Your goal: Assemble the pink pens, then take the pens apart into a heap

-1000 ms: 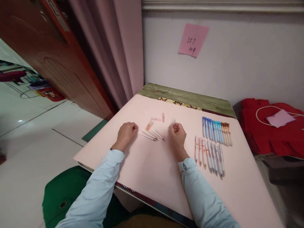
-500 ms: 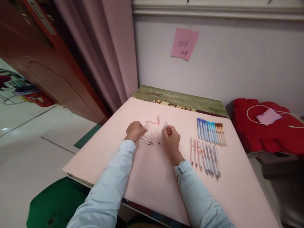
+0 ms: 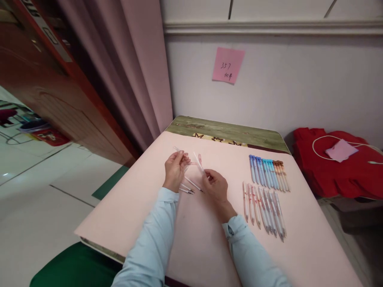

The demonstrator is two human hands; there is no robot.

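Note:
My left hand (image 3: 175, 171) is raised over the table, its thumb and fingertips pinching a small clear pen part (image 3: 177, 149). To its right, my right hand (image 3: 217, 186) is closed around a thin white pen refill (image 3: 198, 161) that points up and to the left. Below and between the hands lie several white refills with dark tips (image 3: 194, 184). A pinkish clear pen part (image 3: 200, 159) rests just beyond them, partly behind the refill.
On the right of the pink-covered table (image 3: 131, 215) lies a row of blue, light blue and brown pens (image 3: 266, 172). Nearer is a row of clear pens (image 3: 265, 209). A red cloth with a white cable (image 3: 326, 175) is beyond the right edge. A wall stands behind.
My left hand has lifted from beside the loose refills and now holds a clear part up. The white refill in my right hand now shows at greater length. The view has tilted upward slightly.

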